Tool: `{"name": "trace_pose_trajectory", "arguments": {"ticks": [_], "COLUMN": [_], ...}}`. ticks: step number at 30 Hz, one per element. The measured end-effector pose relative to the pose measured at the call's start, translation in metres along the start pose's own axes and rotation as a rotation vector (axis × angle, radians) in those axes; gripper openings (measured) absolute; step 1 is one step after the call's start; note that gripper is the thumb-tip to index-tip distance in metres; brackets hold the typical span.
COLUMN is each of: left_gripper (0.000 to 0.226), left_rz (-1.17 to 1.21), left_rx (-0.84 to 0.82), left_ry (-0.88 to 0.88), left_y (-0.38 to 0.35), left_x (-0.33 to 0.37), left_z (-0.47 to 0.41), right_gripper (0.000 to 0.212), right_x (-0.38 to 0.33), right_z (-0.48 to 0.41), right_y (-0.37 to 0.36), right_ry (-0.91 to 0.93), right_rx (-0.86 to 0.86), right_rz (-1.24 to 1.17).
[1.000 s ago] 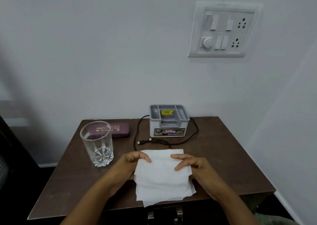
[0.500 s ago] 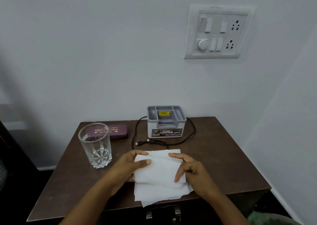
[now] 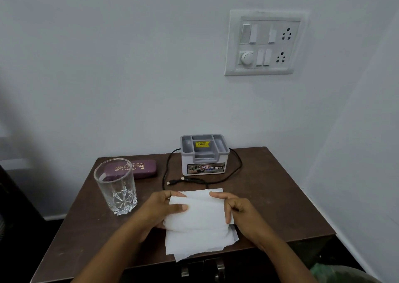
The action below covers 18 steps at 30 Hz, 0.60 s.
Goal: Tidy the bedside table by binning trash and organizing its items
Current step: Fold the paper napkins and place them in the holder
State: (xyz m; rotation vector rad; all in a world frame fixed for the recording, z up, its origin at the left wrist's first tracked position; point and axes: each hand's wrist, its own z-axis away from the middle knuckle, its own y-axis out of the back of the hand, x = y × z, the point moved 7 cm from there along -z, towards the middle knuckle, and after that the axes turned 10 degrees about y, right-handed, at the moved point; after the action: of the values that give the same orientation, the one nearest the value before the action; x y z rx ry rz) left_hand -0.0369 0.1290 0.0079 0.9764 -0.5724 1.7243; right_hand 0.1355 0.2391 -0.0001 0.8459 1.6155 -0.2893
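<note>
White paper napkin (image 3: 200,222) is lying on the brown table (image 3: 269,200), both hands, left hand (image 3: 160,210) and right hand (image 3: 239,212), pinching its folded edges.

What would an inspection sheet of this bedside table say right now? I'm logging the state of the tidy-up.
Surface: brown bedside table, bare on its right side.
Job's things: white tissue, partly folded, overhanging the front edge; empty glass upright at left; purple spectacle case closed behind the glass; grey organizer box at the back.
Clutter: nothing seen beyond the tissue.
Hands: left hand and right hand hold the tissue's sides.
Cables: black USB cable looped around the box, plugs loose.
Surroundings: wall switch panel; green bag at lower right.
</note>
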Motion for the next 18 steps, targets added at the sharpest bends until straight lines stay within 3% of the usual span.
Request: {"name": "trace_pose_trajectory", "arguments": {"ticks": [4,7,10,11,14,18], "left_gripper": [0.03,0.03,0.031,0.033,0.036,0.062], "left_rz": [0.012,0.051,0.111,0.131,0.182,0.156], "left_rx": [-0.004,-0.046,-0.111,-0.141,-0.175,-0.2], "left_ry": [-0.042,-0.116,-0.188,-0.205,-0.251,-0.282], "left_y": [0.001,-0.001,-0.003,-0.005,-0.006,-0.006], "left_x": [0.003,0.01,0.019,0.021,0.024,0.023], "left_z": [0.003,0.012,0.025,0.028,0.037,0.043], "right_gripper": [0.055,0.026,0.061,0.069,0.064,0.036], "right_x": [-0.009,-0.02,-0.029,-0.033,-0.04,-0.048], "right_z": [0.002,0.006,0.007,0.006,0.005,0.003], "right_y": [-0.002,0.0,-0.002,-0.004,-0.007,-0.002], "right_ry": [-0.004,-0.086,-0.19,-0.225,-0.288,-0.252], "right_rx": [-0.028,0.072,0.08,0.061,0.035,0.06], "right_rz": [-0.096,-0.428,-0.759,-0.777,-0.629,-0.425]}}
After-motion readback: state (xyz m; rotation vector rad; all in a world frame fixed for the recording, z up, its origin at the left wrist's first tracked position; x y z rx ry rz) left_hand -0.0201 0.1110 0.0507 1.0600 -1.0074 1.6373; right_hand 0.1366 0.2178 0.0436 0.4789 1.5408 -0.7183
